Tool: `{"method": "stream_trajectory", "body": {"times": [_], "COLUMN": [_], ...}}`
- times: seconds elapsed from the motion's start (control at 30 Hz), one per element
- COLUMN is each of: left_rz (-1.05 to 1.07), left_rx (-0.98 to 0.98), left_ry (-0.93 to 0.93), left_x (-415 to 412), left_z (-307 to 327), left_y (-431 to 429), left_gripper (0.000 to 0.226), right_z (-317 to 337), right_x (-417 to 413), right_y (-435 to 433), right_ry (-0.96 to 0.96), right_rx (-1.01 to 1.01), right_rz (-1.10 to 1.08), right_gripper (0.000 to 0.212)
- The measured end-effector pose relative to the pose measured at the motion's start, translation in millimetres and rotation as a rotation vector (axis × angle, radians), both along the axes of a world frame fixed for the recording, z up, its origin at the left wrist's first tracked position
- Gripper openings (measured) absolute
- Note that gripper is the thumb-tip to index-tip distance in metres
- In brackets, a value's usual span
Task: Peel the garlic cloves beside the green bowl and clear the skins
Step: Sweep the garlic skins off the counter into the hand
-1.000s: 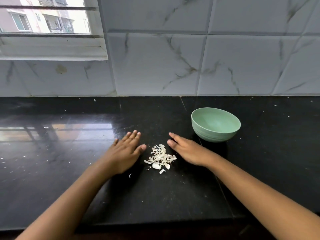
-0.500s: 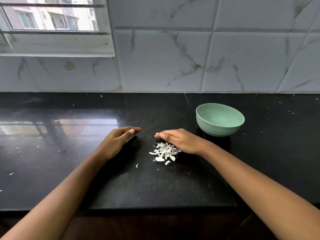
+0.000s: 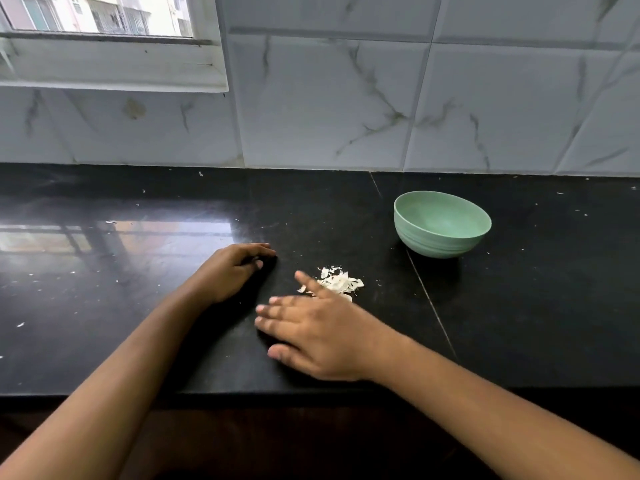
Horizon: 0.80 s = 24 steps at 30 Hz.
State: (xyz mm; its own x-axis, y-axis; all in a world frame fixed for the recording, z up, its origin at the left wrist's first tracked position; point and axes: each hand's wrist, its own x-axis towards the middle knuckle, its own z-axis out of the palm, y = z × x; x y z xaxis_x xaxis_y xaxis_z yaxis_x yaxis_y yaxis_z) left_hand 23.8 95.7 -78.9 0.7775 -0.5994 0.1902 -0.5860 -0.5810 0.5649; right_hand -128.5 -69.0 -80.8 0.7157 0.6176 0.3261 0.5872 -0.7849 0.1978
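Note:
A small heap of white garlic skins (image 3: 341, 282) lies on the black counter, left of and in front of the green bowl (image 3: 441, 223). The bowl's inside shows no cloves. My right hand (image 3: 311, 329) lies flat on the counter with fingers spread, just in front of the heap, its index finger touching the heap's near edge. My left hand (image 3: 237, 268) rests on the counter to the heap's left, fingers loosely curled, holding nothing that I can see.
The black counter (image 3: 138, 323) ends at a front edge just below my right hand. A marble-tiled wall (image 3: 346, 109) stands behind, with a window sill (image 3: 110, 67) at the upper left. Tiny skin flecks are scattered over the counter's left part.
My right hand has moved from behind the heap to its near side and flattened out. My left hand has curled a little and stayed left of the heap.

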Motion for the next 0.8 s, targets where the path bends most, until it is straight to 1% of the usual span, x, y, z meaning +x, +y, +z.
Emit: {"method": "stream_trajectory", "body": {"times": [0.07, 0.13, 0.2, 0.27, 0.33, 0.37, 0.4, 0.43, 0.47, 0.5, 0.53, 0.6, 0.63, 0.67, 0.73, 0.8], "left_rz": [-0.011, -0.005, 0.001, -0.019, -0.063, -0.093, -0.132, -0.173, -0.211, -0.24, -0.261, -0.292, -0.303, -0.313, -0.32, -0.3], "left_rx": [0.01, 0.013, 0.017, 0.03, 0.056, 0.084, 0.121, 0.165, 0.212, 0.258, 0.295, 0.345, 0.369, 0.39, 0.413, 0.419], "left_ry": [-0.005, -0.005, -0.012, -0.031, -0.045, -0.054, -0.066, -0.072, -0.079, -0.093, -0.112, -0.143, -0.16, -0.179, -0.198, -0.202], "left_x": [0, 0, 0, -4, -8, -11, -14, -16, -18, -21, -22, -26, -28, -30, -33, -38], "left_z": [0, 0, 1, 2, 3, 4, 5, 5, 6, 5, 4, 3, 3, 3, 2, 2], "left_y": [0, 0, 0, -1, -3, -4, -5, -8, -10, -13, -16, -22, -23, -25, -24, -24], "left_gripper": [0.033, 0.032, 0.031, 0.031, 0.034, 0.036, 0.039, 0.041, 0.044, 0.046, 0.049, 0.061, 0.07, 0.075, 0.072, 0.068], "right_z": [-4, -2, 2, 10, 24, 27, 28, 26, 24, 20, 19, 16, 17, 18, 18, 20], "right_x": [-5, -6, -6, -8, -8, -6, -1, 5, 11, 16, 20, 23, 22, 18, 10, 5], "right_y": [-2, -19, -40, -56, -66, -72, -76, -80, -84, -86, -85, -82, -79, -77, -77, -81], "right_ry": [0.017, 0.002, -0.011, 0.028, 0.095, 0.126, 0.132, 0.163, 0.223, 0.32, 0.421, 0.566, 0.607, 0.641, 0.703, 0.72], "right_rx": [-0.041, -0.051, 0.021, 0.239, 0.58, 0.723, 0.822, 0.871, 0.896, 0.901, 0.878, 0.73, 0.661, 0.639, 0.672, 0.756], "right_rz": [-0.007, -0.057, -0.074, -0.09, -0.175, -0.242, -0.319, -0.389, -0.448, -0.496, -0.53, -0.531, -0.503, -0.458, -0.356, -0.335], "right_gripper": [0.053, 0.051, 0.043, 0.03, 0.011, 0.007, 0.016, 0.023, 0.025, 0.022, 0.024, 0.04, 0.043, 0.043, 0.039, 0.036]}}
